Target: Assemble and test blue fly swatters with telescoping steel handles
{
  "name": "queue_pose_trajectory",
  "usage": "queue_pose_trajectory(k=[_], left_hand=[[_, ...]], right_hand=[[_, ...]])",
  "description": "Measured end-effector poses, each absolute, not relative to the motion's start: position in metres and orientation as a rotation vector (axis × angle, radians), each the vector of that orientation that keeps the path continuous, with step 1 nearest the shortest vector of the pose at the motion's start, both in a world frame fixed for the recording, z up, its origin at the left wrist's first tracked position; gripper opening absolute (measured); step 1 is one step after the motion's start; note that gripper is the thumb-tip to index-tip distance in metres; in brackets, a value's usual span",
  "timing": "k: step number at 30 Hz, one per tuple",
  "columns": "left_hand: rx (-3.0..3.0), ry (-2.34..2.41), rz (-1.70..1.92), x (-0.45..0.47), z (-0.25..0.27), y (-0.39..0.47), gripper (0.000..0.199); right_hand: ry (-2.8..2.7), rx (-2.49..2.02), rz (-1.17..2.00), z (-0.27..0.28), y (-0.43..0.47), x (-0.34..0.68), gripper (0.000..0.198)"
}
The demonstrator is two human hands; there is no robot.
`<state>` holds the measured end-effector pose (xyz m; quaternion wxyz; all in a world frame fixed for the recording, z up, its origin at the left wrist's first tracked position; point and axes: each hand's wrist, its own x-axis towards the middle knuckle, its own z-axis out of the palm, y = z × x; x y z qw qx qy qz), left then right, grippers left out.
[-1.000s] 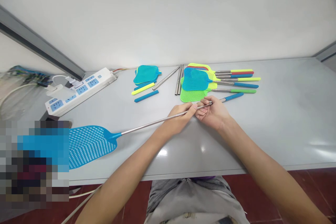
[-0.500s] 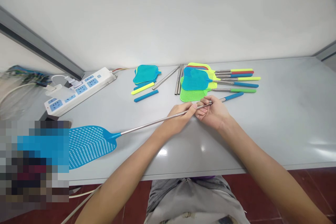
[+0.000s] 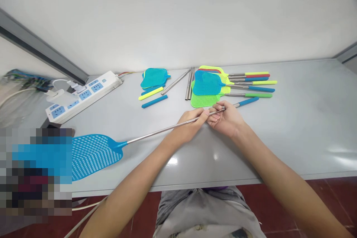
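Observation:
A blue fly swatter (image 3: 97,154) with a long, extended metal rod lies across both my hands, its perforated head out to the left and partly blurred. My left hand (image 3: 192,122) is closed around the thin part of the rod. Close beside it, my right hand (image 3: 225,119) grips the thicker rod section, with the blue handle (image 3: 248,102) sticking out to the right. Just beyond my right hand is a pile of fly swatters with a green head (image 3: 205,100), a blue head (image 3: 208,83) and yellow ones, their handles pointing right.
At the back centre are loose metal rods (image 3: 188,85). Left of them lie a stack of swatter heads (image 3: 154,78), a yellow handle grip (image 3: 150,93) and a blue handle grip (image 3: 154,101). A white power strip (image 3: 83,98) with plugs and cables sits at the left on the grey table (image 3: 301,119).
Both hands keep the same hold on the rod. The whole scene has shifted very slightly in view; the swatter's head appears a few pixels further left.

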<state>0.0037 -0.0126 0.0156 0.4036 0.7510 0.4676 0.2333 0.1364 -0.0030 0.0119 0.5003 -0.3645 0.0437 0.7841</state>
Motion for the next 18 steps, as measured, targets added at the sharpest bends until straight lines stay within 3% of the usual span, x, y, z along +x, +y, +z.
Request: queue_pose_trajectory(k=[18], left_hand=[[1.890, 1.195, 0.567, 0.0050, 0.0147, -0.0126, 0.039]], right_hand=[[0.105, -0.870, 1.909, 0.0100, -0.0021, 0.1383, 0.025]])
